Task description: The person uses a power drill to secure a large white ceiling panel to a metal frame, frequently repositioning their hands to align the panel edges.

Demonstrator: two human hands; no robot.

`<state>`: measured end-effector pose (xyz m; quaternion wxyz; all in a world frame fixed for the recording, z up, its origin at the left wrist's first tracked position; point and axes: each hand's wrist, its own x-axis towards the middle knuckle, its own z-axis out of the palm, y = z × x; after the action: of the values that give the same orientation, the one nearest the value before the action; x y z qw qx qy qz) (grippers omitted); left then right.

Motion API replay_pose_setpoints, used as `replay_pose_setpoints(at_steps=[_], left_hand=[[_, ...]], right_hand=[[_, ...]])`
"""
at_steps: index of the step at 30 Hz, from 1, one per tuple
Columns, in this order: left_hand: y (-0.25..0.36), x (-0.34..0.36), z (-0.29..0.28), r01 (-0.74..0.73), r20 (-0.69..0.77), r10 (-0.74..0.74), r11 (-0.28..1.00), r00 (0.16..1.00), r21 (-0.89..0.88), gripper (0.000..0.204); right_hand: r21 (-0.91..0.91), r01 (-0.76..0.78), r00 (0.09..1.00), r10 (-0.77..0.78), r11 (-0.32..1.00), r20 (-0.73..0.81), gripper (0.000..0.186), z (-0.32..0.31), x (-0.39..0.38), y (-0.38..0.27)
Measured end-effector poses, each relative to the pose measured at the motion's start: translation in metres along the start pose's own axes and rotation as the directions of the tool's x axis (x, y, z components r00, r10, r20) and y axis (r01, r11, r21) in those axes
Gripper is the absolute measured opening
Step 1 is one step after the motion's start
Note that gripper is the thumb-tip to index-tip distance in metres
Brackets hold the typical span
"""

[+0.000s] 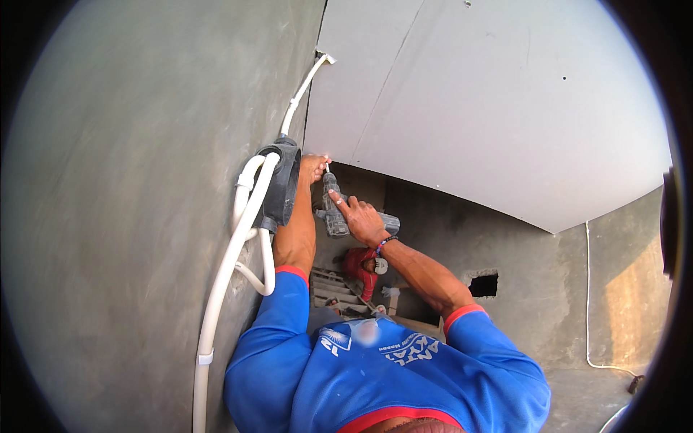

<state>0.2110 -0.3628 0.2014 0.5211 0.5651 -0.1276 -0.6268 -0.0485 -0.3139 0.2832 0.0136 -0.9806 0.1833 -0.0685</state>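
Two hands are engaged: the right hand (pixel 363 222) is closed around the cordless drill (pixel 334 209), judged heavy and rigid, best held by its handle. The left hand (pixel 312 169) is pressed at the ceiling panel (pixel 491 101) edge beside the bit; its grip cannot be told.

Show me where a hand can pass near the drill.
Bare: white board right of the drill, and grey wall left of the white pipes. Crowded: the corner where left hand, right hand and grey fitting meet.

Right hand (pixel 363 220) holds a grey drill (pixel 333 209) at the ceiling panel (pixel 491 101); left hand (pixel 312 169) steadies.
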Motion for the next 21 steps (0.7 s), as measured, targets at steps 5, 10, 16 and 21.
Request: replay_pose_setpoints(at_steps=[5, 10, 16, 21], left_hand=[[-0.015, 0.017, -0.037, -0.032, 0.033, 0.033, 0.999, 0.999, -0.029, 0.02], [-0.014, 0.015, -0.029, -0.009, 0.016, 0.009, 1.0, 1.0, 0.02, 0.02], [-0.021, 0.035, -0.029, -0.064, -0.005, 0.064, 0.997, 0.998, 0.03, 0.02], [-0.019, 0.015, -0.038, -0.048, 0.003, 0.048, 0.999, 0.999, -0.006, 0.021]], right_hand=[[-0.022, 0.058, 0.998, -0.057, 0.998, 0.005, 0.074, 0.001, 0.004, -0.007], [-0.038, 0.049, 0.999, -0.049, 0.998, 0.01, 0.075, -0.001, 0.003, -0.006], [-0.035, 0.048, 0.997, -0.049, 0.998, -0.051, 0.076, 0.0, 0.0, -0.001], [0.009, 0.056, 0.995, -0.055, 0.998, -0.077, 0.075, 0.001, 0.001, -0.012]])
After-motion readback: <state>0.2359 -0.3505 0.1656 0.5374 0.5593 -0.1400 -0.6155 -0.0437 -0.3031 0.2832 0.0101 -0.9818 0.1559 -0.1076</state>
